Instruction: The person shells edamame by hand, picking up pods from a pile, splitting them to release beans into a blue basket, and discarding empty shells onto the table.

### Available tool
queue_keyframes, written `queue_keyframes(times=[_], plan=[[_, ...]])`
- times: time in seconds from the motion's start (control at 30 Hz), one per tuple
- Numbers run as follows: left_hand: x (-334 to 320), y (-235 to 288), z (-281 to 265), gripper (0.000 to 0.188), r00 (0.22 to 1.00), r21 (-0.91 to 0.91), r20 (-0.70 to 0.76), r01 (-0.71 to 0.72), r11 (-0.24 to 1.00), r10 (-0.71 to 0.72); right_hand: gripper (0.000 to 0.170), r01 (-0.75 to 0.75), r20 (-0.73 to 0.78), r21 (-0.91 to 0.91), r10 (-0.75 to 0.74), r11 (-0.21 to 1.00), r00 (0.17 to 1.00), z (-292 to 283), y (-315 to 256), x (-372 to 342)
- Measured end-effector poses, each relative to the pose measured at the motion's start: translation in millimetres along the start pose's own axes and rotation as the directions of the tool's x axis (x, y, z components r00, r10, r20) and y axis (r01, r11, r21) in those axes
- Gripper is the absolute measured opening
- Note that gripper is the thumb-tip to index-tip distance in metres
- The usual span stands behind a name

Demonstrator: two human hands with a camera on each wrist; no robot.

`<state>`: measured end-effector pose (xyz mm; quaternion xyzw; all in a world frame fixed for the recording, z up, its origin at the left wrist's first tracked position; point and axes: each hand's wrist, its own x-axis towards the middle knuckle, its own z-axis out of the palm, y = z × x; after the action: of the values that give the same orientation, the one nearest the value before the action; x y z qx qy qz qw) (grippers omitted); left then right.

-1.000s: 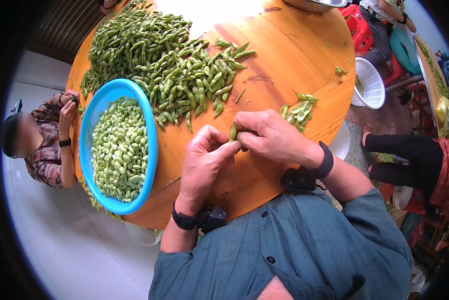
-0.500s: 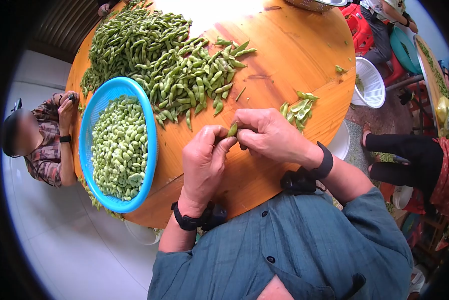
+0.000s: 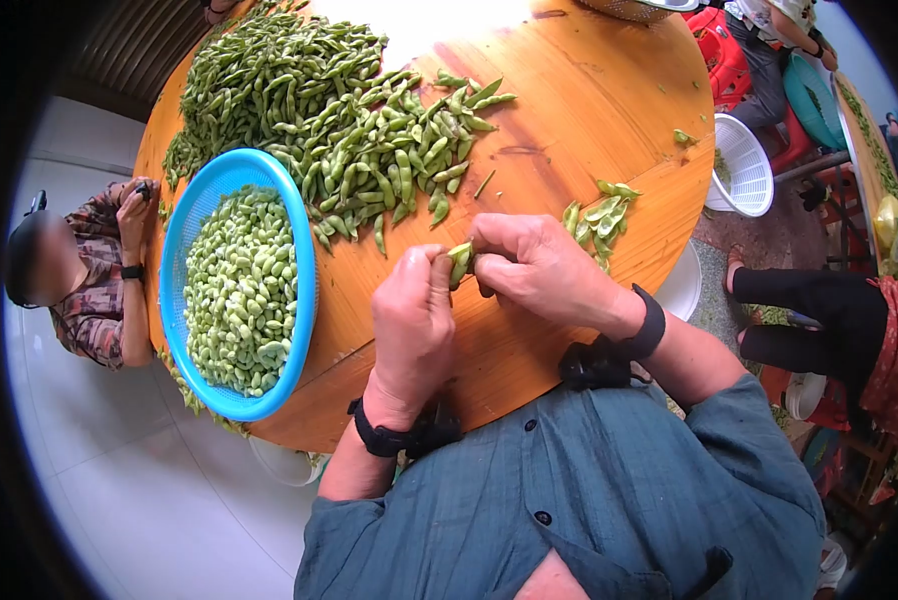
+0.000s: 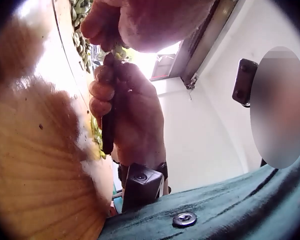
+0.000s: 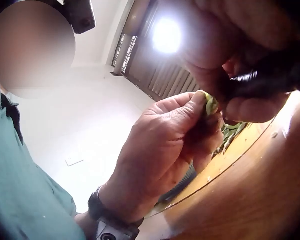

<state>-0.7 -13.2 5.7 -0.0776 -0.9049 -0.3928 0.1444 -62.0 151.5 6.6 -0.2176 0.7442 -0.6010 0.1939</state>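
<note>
Between both hands, over the near part of the table, is a green soybean pod (image 3: pixel 459 262). My left hand (image 3: pixel 414 315) pinches it between thumb and forefinger, knuckles turned upward. The right hand (image 3: pixel 549 262) is right beside it, its fingertips at the pod's other side. Its curled fingers also grip a slim dark tool (image 4: pixel 108 127), which shows along the fingers in the left wrist view; its kind cannot be told. In the right wrist view the pod's yellow-green edge (image 5: pixel 210 102) sticks out at the left fingertips.
A blue basket (image 3: pixel 309 290) of shelled beans stands left, with a big heap of pods (image 3: pixel 279 90) behind. Empty pod shells (image 3: pixel 601 220) lie right of my hands on the wooden table (image 3: pixel 589 110). Another person (image 3: pixel 94 270) sits at left; a white basket (image 3: pixel 744 165) is beyond the right edge.
The left hand has turned over so its knuckles face up, and its thumb has moved from the pod's front. The pod has shifted slightly left and shows a paler side. The right hand barely moved.
</note>
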Motion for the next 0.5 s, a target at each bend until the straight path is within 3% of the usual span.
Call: queue_keyframes(times=[0.03, 0.07, 0.1, 0.17, 0.3, 0.37, 0.4, 0.47, 0.5], plan=[[0, 0, -2, 0.01, 0.964, -0.284, 0.099, 0.265, 0.921, -0.247, 0.009, -0.067, 0.043, 0.055, 0.065, 0.996, 0.997, -2, -3, -1], [0, 0, -2, 0.017, 0.862, -0.507, 0.261, 0.505, 0.699, -0.434, 0.009, -0.136, 0.089, 0.107, 0.127, 0.985, 0.988, -3, -4, -1], [2, 1, -2, 0.017, 0.862, -0.507, 0.262, 0.505, 0.699, -0.433, 0.009, -0.136, 0.087, 0.107, 0.127, 0.985, 0.988, -4, -5, 0], [4, 3, 1, 0.019, 0.775, -0.622, 0.358, 0.614, 0.486, -0.52, 0.015, -0.256, 0.129, 0.167, 0.236, 0.952, 0.963, -4, -6, 1], [4, 1, 0, 0.018, 0.782, -0.633, 0.39, 0.611, 0.475, -0.486, 0.016, -0.288, 0.162, 0.134, 0.265, 0.948, 0.951, -2, -4, 3], [5, 6, -2, 0.017, 0.695, -0.611, 0.458, 0.699, 0.372, -0.554, 0.017, -0.289, 0.159, 0.102, 0.271, 0.952, 0.949, -1, -1, 4], [4, 2, 2, 0.017, 0.695, -0.611, 0.458, 0.699, 0.373, -0.554, 0.017, -0.288, 0.159, 0.102, 0.271, 0.952, 0.95, -1, 0, 4], [-3, -7, 11, 0.016, 0.82, -0.679, 0.396, 0.564, 0.47, -0.413, 0.019, -0.3, 0.189, 0.122, 0.275, 0.946, 0.943, 0, 1, 4], [-2, -6, 9, 0.017, 0.807, -0.669, 0.416, 0.583, 0.46, -0.419, 0.019, -0.301, 0.189, 0.121, 0.276, 0.946, 0.942, 0, 1, 3]])
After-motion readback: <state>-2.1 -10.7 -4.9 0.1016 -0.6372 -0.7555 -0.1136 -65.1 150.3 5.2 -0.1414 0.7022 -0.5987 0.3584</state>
